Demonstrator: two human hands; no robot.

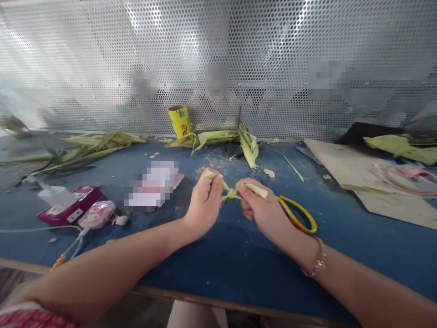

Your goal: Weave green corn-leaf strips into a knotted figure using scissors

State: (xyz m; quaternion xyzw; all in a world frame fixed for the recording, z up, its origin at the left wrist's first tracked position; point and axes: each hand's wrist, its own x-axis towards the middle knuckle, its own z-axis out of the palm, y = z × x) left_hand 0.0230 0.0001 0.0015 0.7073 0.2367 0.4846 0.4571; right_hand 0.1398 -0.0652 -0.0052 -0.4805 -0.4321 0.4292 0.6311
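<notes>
Between my two hands stretches a pale green strip of corn husk (232, 193), with a knot or twist at its middle. My left hand (205, 200) pinches one side of it between thumb and bent fingers, and a short end sticks out above the thumb. On the other side my right hand (261, 202) grips the strip, its flat loose end pointing right over the fingers. Both hands are held over the blue table (239, 255). Just behind my right hand lies a yellow loop-shaped handle (302, 214) with some red on it, partly hidden by the wrist.
Corn husks (215, 136) lie along the perforated metal screen (218, 45), beside a yellow cardboard tube (180, 122). More husks (92, 143) are at left. A purple power strip (73, 212), a pink case (99, 214) with cables and a blurred phone (153, 184) sit left; brown paper (341, 164) lies right.
</notes>
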